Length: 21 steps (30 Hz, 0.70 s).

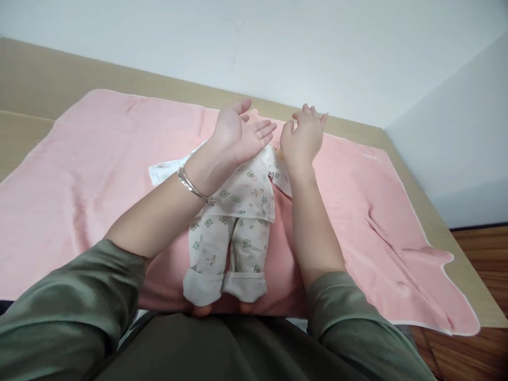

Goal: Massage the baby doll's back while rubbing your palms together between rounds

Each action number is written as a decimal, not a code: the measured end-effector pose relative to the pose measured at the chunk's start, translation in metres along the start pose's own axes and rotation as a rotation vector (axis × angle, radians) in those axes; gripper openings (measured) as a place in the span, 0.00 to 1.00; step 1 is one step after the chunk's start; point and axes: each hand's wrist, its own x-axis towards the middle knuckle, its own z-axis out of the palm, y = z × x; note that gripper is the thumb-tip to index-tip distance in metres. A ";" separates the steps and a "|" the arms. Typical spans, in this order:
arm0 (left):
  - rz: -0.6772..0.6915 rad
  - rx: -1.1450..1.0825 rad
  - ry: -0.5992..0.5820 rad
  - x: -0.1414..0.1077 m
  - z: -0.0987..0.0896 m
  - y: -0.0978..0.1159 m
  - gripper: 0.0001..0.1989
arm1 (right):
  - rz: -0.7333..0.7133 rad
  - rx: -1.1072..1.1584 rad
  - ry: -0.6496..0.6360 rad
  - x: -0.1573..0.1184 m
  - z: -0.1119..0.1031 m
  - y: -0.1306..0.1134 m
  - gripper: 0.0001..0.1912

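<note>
A baby doll lies on its back in a white printed top (256, 193) and matching trousers (248, 246) with turned-up cuffs. Its small feet (202, 310) stick out at the near edge, while its head is mostly hidden behind my hands. My left hand (240, 132), with bracelets (192, 185) at the wrist, is over the doll's chest, palm turned up and fingers stretched out. To the right, my right hand (304, 135) is raised near the doll's sleeve (280, 172), its fingers apart. Neither hand holds anything.
A pink blanket (115, 159) with pale edging lies under the doll, wrinkled at the right. It covers much of a light wooden table (35, 69). A white wall (301, 47) stands behind, and dark wood flooring (486, 254) shows at the right.
</note>
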 end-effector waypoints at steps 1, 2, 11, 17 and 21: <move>-0.017 -0.044 0.001 -0.010 -0.001 0.009 0.23 | 0.009 0.001 0.009 0.001 0.002 0.000 0.24; -0.037 -0.109 0.008 -0.020 0.000 0.019 0.23 | 0.018 -0.001 0.013 0.002 0.003 0.000 0.25; -0.068 -0.318 0.200 -0.078 0.004 0.085 0.22 | 0.027 -0.066 0.089 0.006 0.008 0.004 0.24; -0.094 -0.361 0.132 -0.093 -0.014 0.094 0.37 | 0.108 -0.124 0.104 0.013 0.004 -0.004 0.20; -0.048 -0.470 0.127 -0.098 -0.024 0.096 0.36 | 0.109 -0.163 0.139 0.014 0.007 -0.003 0.20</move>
